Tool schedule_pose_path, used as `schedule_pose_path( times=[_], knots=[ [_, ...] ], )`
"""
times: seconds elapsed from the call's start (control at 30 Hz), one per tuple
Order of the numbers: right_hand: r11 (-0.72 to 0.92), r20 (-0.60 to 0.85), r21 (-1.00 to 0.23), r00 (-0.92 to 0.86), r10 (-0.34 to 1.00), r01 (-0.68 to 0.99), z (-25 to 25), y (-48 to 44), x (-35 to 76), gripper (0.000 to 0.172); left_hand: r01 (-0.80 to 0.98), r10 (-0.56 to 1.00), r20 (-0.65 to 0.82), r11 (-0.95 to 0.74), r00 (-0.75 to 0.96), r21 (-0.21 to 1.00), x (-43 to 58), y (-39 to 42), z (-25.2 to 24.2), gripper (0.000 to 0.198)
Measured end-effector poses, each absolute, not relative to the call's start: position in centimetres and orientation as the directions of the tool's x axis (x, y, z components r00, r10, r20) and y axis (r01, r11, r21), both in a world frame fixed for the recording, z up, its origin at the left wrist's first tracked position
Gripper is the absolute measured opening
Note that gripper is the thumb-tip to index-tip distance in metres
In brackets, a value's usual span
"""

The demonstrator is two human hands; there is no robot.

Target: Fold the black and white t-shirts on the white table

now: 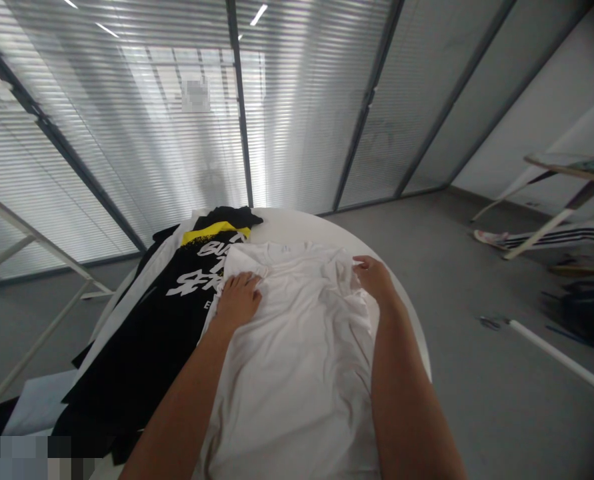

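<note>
white shirt (297, 347) lies rumpled across the round bench (291, 225) | left hand (237, 300) palm down on its upper left, fingers bent, grip unclear | right hand (374, 277) closed on a fold at upper right | black shirt (141, 347) alongside, left

Both arms bare, reaching forward from the bottom edge. Left forearm (187, 400) angles up and inward — left hand (237, 300) flat, palm down, fingers extended and close together. Right forearm (401, 387) runs nearly straight ahead — right hand (375, 277) knuckles up, fingers bent toward the left; grip not discernible. Hands roughly level, well apart.
</note>
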State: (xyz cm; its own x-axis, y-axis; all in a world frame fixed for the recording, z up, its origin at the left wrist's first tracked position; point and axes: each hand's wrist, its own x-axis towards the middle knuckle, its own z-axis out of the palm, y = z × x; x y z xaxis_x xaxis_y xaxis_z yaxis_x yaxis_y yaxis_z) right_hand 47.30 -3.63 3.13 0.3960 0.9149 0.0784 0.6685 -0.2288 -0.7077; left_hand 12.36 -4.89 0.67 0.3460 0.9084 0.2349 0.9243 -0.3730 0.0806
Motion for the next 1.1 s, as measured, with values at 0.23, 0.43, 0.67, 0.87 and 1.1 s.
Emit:
schedule_pose_path(
  times=[0.23, 0.43, 0.67, 0.87, 1.1],
  knots=[
    [-0.251, -0.038, -0.442, 0.261, 0.965, 0.861, 2.4, -3.1, 46.0, 0.044, 0.923, 0.905, 0.24, -0.377, 0.351, 0.075, 12.3, -4.8, 0.5, 0.042],
    [-0.332, 0.007, -0.212, 0.341, 0.94, 0.919, 2.7, -3.6, 44.8, 0.046, 0.924, 0.907, 0.236, -0.375, 0.349, 0.075, 12.4, -4.9, 0.7, 0.042],
    [-0.419, 0.05, -0.247, 0.444, 0.895, 0.874, 2.9, -3.6, 44.3, 0.043, 0.921, 0.901, 0.247, -0.383, 0.356, 0.07, 12.4, -4.9, 0.7, 0.042],
    [-0.371, 0.133, -0.268, 0.415, 0.9, 0.889, 2.6, -3.6, 42.5, 0.037, 0.92, 0.905, 0.241, -0.382, 0.352, 0.089, 12.3, -4.8, 0.5, 0.041],
    [-0.302, 0.209, -0.341, 0.386, 0.899, 0.89, 2.5, -3.2, 42.3, 0.028, 0.922, 0.907, 0.24, -0.377, 0.348, 0.087, 12.3, -4.8, 0.5, 0.041]
  ],
)
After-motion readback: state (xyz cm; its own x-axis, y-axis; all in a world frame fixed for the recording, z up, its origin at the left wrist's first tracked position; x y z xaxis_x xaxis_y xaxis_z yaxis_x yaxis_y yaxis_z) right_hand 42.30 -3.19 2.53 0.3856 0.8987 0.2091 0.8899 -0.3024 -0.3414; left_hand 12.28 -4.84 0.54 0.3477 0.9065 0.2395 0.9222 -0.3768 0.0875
